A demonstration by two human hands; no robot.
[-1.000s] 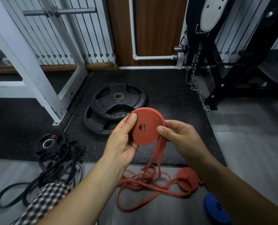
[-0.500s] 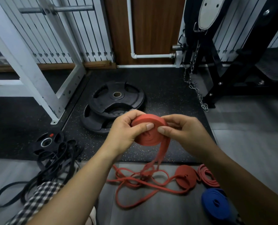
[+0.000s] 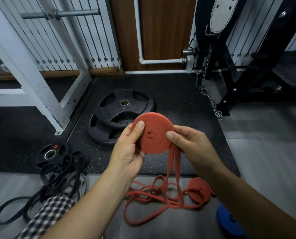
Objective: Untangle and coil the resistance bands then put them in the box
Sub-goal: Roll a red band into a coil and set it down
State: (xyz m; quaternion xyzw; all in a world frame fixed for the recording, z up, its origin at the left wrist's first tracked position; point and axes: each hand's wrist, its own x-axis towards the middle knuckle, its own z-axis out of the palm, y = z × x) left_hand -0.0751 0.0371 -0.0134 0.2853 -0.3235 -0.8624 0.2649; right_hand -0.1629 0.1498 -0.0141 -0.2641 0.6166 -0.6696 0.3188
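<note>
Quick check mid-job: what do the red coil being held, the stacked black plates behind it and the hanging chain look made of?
The red coil looks like rubber or latex, matte; its loose tail droops limply in flat strips. The stacked black plates seem rubber-coated, dull, with a shiny metal ring at the centre hole. The chain is metal, its links glinting silver.
</note>
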